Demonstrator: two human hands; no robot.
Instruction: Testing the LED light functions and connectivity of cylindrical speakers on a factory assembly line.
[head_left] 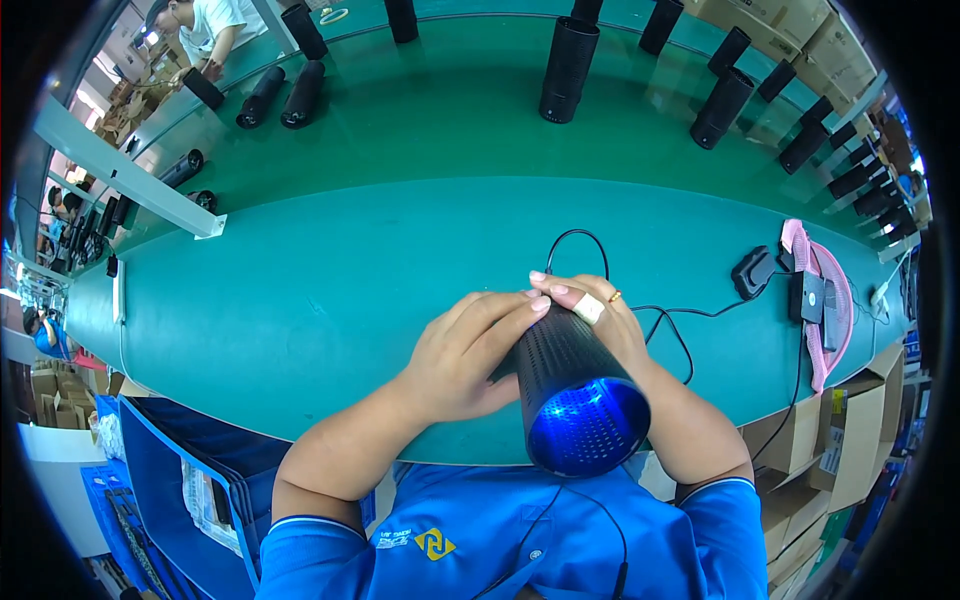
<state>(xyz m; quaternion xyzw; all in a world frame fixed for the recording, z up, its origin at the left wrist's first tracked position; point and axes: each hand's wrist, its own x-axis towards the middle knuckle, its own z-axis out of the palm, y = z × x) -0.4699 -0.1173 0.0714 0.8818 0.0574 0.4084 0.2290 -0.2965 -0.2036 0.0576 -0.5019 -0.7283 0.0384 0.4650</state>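
A black perforated cylinder (555, 350) is tilted between my hands, its open end toward me and glowing blue inside. My left hand (470, 350) is closed on its left side, with the fingertips over the top. On its far end and right side, my right hand (605, 315) grips it, wearing a ring and a white wrap on one finger. A black cable (580, 234) loops up near the far end and runs off to the right. Where the cable joins the cylinder is hidden by my fingers.
Several similar black cylinders (570, 70) stand on the raised green shelf (420, 130) ahead. A black adapter (806, 297), a black block (753, 272) and a pink item (838, 300) lie right. Cardboard boxes (860, 440) sit below; a white post (130, 170) and blue bin (190, 480) are left.
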